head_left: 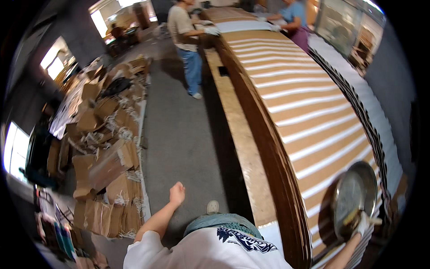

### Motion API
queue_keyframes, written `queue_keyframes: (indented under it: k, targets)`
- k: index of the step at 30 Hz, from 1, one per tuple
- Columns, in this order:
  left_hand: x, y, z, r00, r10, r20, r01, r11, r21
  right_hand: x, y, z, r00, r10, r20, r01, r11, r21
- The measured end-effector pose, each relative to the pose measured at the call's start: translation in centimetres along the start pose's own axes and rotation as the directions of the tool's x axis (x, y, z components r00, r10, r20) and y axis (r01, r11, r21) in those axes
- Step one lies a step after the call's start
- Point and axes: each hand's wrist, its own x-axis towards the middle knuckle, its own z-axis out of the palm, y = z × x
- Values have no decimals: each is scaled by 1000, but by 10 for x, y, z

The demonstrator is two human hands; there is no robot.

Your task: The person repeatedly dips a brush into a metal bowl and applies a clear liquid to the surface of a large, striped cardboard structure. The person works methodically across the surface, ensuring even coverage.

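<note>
My left hand (177, 193) hangs free beside my body over the grey floor, fingers loosely curled, holding nothing. My right hand (361, 224), in a white glove, grips a brush handle at the rim of a round metal bowl (354, 197). The bowl rests tilted on the long table (242, 134). Overlapping rows of brown sheets with white strips (304, 112) cover the table top beside the bowl.
Two people work at the far end of the table (188, 40) (293, 18), both wearing gloves. Heaps of brown paper bags and cardboard (107, 148) line the left side of the grey floor aisle (183, 134). White sheets (371, 103) lie along the table's right side.
</note>
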Motion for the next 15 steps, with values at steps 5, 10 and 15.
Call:
queue_keyframes:
  k: [5, 10, 15]
  targets:
    - [10, -111, -42, 990, -140, 3, 140, 989, 52, 37, 28, -8, 966, 189, 177, -238, 917, 320]
    - [70, -152, -70, 940, -336, 62, 339, 938, -67, 7, -19, 56, 986, 104, 130, -150, 891, 429]
    - [173, -153, -61, 905, -419, 75, 420, 848, -323, 25, -84, 136, 984, -28, 178, -78, 824, 561]
